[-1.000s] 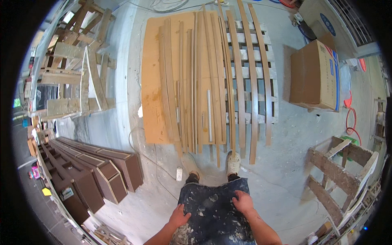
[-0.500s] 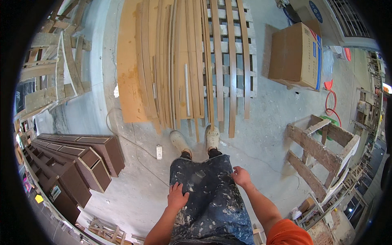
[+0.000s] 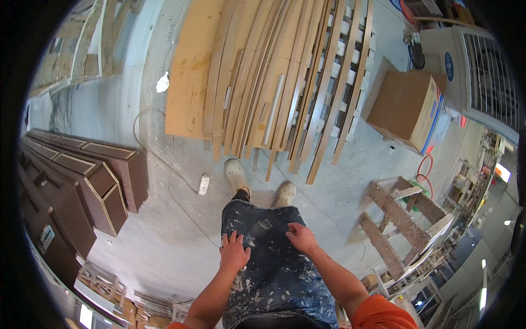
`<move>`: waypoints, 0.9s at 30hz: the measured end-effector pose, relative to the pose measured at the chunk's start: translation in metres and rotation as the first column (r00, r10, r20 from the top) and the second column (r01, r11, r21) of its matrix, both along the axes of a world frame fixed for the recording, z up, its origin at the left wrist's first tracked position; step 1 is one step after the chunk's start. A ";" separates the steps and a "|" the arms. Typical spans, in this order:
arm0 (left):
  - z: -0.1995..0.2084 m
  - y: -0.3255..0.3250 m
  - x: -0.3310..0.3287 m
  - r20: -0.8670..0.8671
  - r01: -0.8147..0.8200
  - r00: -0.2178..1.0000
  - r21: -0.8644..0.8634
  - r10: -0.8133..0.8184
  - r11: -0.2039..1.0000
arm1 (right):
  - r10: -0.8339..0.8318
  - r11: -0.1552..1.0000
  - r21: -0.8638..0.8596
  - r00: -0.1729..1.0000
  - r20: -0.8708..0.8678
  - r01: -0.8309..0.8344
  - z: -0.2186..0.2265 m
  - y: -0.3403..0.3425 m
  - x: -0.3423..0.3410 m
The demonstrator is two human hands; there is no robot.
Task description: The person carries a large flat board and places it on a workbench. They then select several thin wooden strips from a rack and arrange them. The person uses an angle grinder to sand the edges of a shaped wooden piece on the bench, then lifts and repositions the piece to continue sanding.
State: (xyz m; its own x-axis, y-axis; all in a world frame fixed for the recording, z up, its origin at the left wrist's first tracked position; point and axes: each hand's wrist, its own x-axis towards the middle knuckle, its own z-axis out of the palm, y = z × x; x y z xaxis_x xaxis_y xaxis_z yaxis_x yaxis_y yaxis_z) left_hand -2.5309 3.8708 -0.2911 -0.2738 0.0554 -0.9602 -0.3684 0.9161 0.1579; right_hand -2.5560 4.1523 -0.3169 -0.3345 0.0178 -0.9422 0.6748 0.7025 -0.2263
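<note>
A dark apron (image 3: 271, 279), spattered with pale paint, hangs down my front. My left hand (image 3: 234, 253) rests against its left side, fingers spread and holding nothing. Over the apron's upper right part is my right hand (image 3: 301, 239), empty, with loosely bent fingers set apart. Ahead of my pale, dusty shoes (image 3: 236, 174) lie several long, narrow wood-coloured strips (image 3: 249, 93). Those on the left rest on a flat tan board (image 3: 186, 93); those on the right lie across a whitish slatted pallet (image 3: 343, 46). Neither hand touches the strips.
A white power strip (image 3: 204, 185) with a thin cord lies on the floor to the left. Dark brown cabinet-like pieces (image 3: 123, 175) stand at the left. To the right are a cardboard box (image 3: 400, 104), a rough wooden trestle (image 3: 394, 211) and a red hose (image 3: 426, 164).
My right hand has moved left, from beside the apron to over it. The left hand stays by the apron. My left shoe is now farther forward than the right, and the view has turned.
</note>
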 end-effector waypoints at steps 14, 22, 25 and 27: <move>-0.078 0.105 -0.044 -0.413 -0.199 0.896 -0.050 0.161 0.979 | 0.224 0.974 -0.007 0.965 -0.138 -0.227 -0.044 0.202 -0.072; -0.183 0.332 -0.233 -0.576 -0.143 0.795 0.126 0.190 0.982 | -0.099 0.994 -0.072 0.936 -0.338 0.080 -0.134 0.339 -0.143; -0.248 0.445 -0.336 -0.726 0.017 0.668 0.233 0.162 0.972 | -0.243 0.970 -0.098 0.915 -0.322 0.222 -0.156 0.372 -0.149; -0.288 0.508 -0.416 -0.740 -0.012 0.617 0.333 0.270 0.943 | -0.321 0.945 -0.153 0.911 -0.257 0.290 -0.163 0.378 -0.148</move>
State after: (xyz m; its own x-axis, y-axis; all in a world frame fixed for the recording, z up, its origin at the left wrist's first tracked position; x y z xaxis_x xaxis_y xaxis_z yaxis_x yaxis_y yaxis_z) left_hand -2.9469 4.3785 -0.5793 -0.9253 0.1669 -0.3406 -0.1143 0.7334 0.6701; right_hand -2.7045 4.5303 -0.4800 -0.5752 0.0630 -0.8156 0.7522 0.4325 -0.4971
